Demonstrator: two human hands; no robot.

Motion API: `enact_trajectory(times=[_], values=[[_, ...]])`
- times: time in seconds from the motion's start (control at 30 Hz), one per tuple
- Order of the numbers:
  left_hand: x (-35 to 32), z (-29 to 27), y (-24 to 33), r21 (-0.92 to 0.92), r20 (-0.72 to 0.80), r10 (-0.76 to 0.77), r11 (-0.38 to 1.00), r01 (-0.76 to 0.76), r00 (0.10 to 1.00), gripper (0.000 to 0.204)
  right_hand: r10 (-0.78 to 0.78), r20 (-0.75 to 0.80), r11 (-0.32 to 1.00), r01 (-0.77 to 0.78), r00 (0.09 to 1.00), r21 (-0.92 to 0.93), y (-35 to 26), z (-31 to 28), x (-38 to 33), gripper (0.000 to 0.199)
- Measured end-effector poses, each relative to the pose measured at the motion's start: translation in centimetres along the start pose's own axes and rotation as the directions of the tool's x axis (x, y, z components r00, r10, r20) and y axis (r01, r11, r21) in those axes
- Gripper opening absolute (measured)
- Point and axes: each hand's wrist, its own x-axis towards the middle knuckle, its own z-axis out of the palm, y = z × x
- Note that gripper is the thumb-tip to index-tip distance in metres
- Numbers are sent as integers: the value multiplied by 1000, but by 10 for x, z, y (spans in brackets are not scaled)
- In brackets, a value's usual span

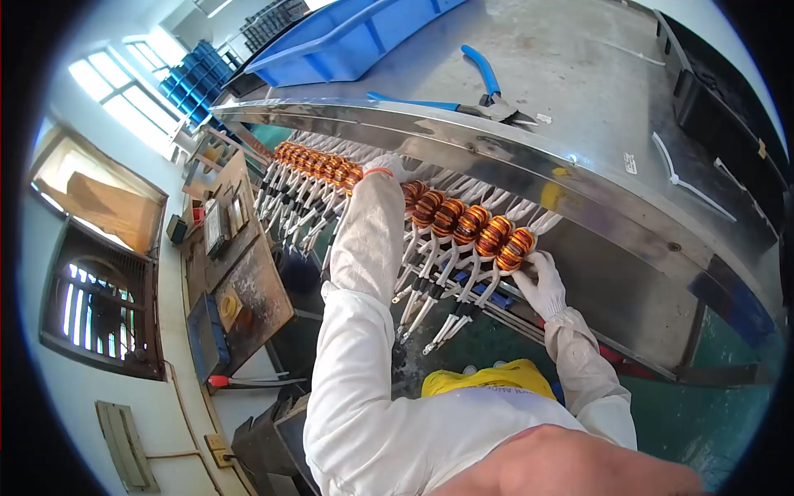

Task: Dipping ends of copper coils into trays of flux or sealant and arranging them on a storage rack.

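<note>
A long row of ring-shaped coils point(447, 217), wound in copper-coloured wire, runs along the near side of the metal bench. White-sleeved leads point(434, 302) hang from the coils, several with black sleeves and bare ends. My left hand point(392, 166), in a white glove with an orange cuff edge, reaches into the middle of the row; its fingers are mostly hidden. At the right end, my white-gloved right hand point(542, 287) has its fingers bent against the last coil point(516, 249) and its leads, gripping there.
On the metal bench top point(579, 91) lie blue-handled cutting pliers point(490, 99), a blue plastic bin point(343, 41), white cable ties point(691, 188) and a black tray point(719, 99). The bench's raised steel edge point(496, 145) stands beyond the coils. A worn wooden table point(248, 306) is at left.
</note>
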Motion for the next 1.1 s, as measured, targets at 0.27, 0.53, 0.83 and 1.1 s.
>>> enact_trajectory(times=[0.27, 0.53, 0.83, 1.1], values=[[48, -34, 8, 35, 534, -130, 991, 132, 835, 62, -8, 21, 1000, 9, 1000, -19, -12, -5, 8, 31], [67, -59, 6, 137, 850, -249, 955, 263, 463, 65, -19, 70, 993, 11, 997, 121, -1, -3, 4, 35], [-32, -48, 15, -155, 172, 206, 971, -180, 963, 43, 4, 126, 995, -17, 992, 102, -4, -7, 7, 36], [7, 2, 39, 220, 333, -8, 973, -69, 943, 58, -74, 46, 996, 76, 996, -38, -6, -2, 5, 37]])
